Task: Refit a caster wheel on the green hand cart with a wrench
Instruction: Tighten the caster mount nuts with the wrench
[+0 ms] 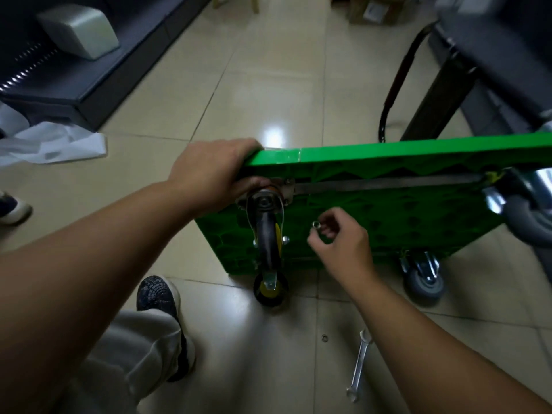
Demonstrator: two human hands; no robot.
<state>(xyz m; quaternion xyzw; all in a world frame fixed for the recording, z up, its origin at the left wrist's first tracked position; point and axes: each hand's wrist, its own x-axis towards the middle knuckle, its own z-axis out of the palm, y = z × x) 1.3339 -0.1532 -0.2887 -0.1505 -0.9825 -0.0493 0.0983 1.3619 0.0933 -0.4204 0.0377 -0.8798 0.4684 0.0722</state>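
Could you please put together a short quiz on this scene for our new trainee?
1. True or false: the wrench lies on the floor, untouched.
2. What does the right hand pinch? A) a nut B) a screwdriver C) a hammer
3. Which hand grips the green hand cart at its top corner?
Key: 1 true; 2 A; 3 the left hand.
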